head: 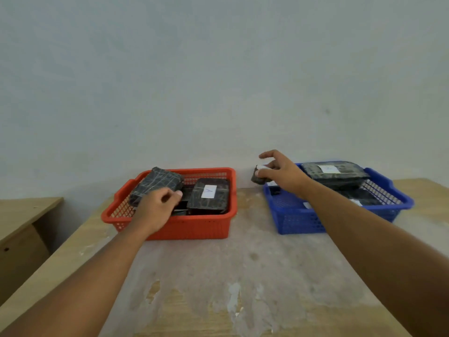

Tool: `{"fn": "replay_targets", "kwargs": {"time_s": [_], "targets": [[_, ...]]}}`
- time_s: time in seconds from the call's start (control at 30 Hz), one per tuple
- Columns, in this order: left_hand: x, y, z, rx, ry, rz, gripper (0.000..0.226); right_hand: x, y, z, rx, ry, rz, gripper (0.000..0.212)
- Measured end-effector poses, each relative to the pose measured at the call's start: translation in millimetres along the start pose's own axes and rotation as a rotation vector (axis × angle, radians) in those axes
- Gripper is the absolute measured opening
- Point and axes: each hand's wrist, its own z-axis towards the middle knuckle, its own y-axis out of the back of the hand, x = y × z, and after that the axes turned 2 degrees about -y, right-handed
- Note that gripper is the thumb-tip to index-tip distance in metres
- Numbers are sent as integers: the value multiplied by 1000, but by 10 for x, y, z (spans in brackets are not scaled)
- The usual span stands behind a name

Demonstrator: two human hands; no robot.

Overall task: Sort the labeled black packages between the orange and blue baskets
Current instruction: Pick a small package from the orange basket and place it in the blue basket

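Note:
An orange basket (206, 227) stands on the table at centre left, a blue basket (298, 222) at the right. My left hand (155, 210) reaches into the orange basket and grips a tilted black package (155, 183) by its lower edge. Beside it lies a flat black package with a white label (210, 195). My right hand (281, 173) holds a small black package (257, 177) above the blue basket's far left corner. A large labeled black package (337, 175) rests across the blue basket's far side, with more dark packages beneath it.
The wooden table (243, 276) has a worn, pale-stained top and runs up to a plain wall. A lower wooden desk (24, 215) stands to the left, separated by a gap. Bare table shows between the baskets.

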Motion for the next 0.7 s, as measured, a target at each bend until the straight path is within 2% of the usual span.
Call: {"fn": "replay_targets", "kwargs": {"time_s": [0.07, 0.13, 0.23, 0.3, 0.37, 0.43, 0.47, 0.5, 0.63, 0.7], "targets": [[-327, -107, 39, -28, -85, -170, 27, -151, 257, 31, -56, -104, -22, 36], [-746, -310, 71, 30, -160, -310, 23, -326, 404, 75, -117, -208, -102, 29], [-1306, -776, 162, 136, -170, -495, 20, -555, 471, 139, -78, -289, -206, 49], [-1571, -1110, 228, 258, -65, -553, 33, -660, 475, 184, -58, -278, -305, 57], [-1724, -1393, 285, 360, 43, -565, 61, -711, 466, 253, -2, -252, -463, 54], [-1767, -1615, 325, 398, 164, -580, 80, -713, 439, 349, 121, -210, -694, 55], [-1753, -1705, 341, 400, 241, -611, 83, -705, 425, 396, 172, -186, -801, 60], [-1720, -1791, 350, 407, 314, -660, 78, -693, 410, 434, 208, -162, -868, 60], [-1632, -1974, 268, 448, 485, -817, 18, -704, 348, 532, 301, -68, -996, 46], [-1609, -1998, 261, 425, 488, -845, 14, -746, 312, 558, 322, -25, -1029, 39]]}}
